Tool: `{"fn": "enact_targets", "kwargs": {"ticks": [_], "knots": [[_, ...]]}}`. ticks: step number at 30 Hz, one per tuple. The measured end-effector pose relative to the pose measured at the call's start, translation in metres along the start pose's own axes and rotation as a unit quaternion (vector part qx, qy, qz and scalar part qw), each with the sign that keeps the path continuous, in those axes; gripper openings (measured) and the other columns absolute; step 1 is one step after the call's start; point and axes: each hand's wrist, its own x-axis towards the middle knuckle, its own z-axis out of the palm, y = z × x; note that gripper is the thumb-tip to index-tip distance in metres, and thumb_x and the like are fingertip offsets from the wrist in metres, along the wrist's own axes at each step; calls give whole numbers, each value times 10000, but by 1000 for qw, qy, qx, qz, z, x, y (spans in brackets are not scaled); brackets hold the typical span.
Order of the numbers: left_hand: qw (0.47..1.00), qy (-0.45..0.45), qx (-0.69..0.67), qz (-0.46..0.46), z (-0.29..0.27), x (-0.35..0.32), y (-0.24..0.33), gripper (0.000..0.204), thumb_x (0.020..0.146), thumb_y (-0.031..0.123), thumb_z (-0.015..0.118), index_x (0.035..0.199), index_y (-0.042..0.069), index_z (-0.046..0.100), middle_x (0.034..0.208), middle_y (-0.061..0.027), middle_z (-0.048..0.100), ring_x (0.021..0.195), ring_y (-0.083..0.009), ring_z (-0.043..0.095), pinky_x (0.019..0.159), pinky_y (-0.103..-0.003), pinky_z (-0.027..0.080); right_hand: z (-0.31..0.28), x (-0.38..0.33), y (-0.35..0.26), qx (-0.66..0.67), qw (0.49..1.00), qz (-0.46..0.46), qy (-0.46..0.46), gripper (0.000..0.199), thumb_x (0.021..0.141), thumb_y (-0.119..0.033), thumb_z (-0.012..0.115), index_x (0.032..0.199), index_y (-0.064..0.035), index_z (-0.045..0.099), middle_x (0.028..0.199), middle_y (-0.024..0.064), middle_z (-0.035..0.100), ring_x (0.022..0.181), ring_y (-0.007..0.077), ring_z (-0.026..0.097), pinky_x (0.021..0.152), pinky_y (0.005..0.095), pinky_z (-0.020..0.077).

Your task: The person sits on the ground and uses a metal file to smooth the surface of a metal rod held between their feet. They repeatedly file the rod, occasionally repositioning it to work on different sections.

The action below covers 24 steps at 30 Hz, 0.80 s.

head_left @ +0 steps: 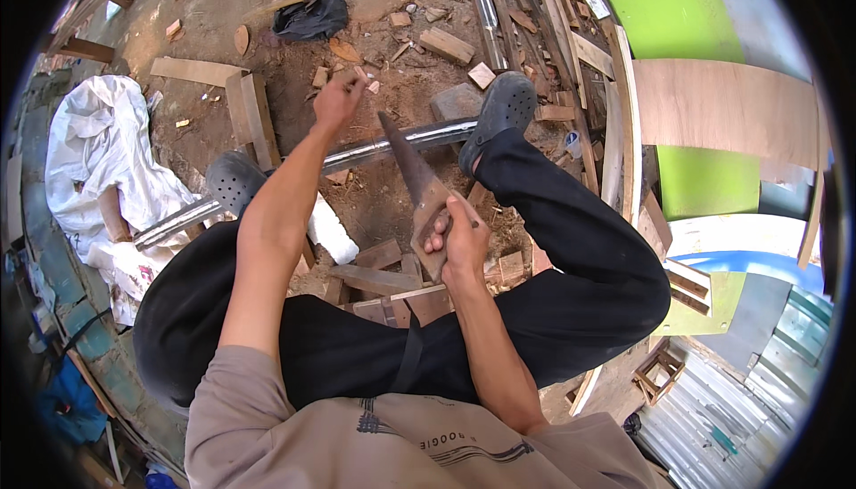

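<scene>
At the left, the left shoe [235, 180] meets the metal bar [406, 139], whose far end reaches the right shoe [505, 113]. Keeping both feet planted there should steady the stance.

The left hand [339, 102] sits at 11 o'clock of the view's centre, its fingers bent over the dirt beside a small pale scrap [374, 88]; whether they pinch anything I cannot tell. Since it is near the saw's tip, it would be best kept clear of that line while the blade moves.

The handsaw [410, 166] is just above centre, toward 12 o'clock. Its narrow tip points to about 11 o'clock, its handle to 5, and that line is its long axis, crossing the bar in view. Touching or apart, I cannot say.

The right hand [462, 241] is clamped around the handle; wrist and blade kept in line would likely give straighter strokes.
</scene>
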Motion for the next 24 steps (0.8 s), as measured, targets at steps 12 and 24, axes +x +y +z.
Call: {"fn": "enact_targets", "kwargs": {"ticks": [12, 24], "knots": [[954, -278, 112, -27, 31, -19, -8, 551, 894, 608, 647, 1186, 155, 759, 1105, -140, 756, 1045, -345, 711, 915, -437, 547, -28, -66, -50, -181, 975, -127, -4, 515, 1033, -187, 613, 1474, 42, 474, 633, -1, 519, 481, 51, 449, 437, 220, 377], [949, -295, 111, 7, 35, -23, -3, 367, 931, 400, 679, 1130, 99, 748, 1119, -168, 738, 1068, -366, 683, 910, -478, 523, -53, -74, -43, -208, 968, -140, 0, 511, 1023, -195, 635, 1465, 21, 498, 642, -8, 516, 499, 47, 453, 436, 220, 389]]}}
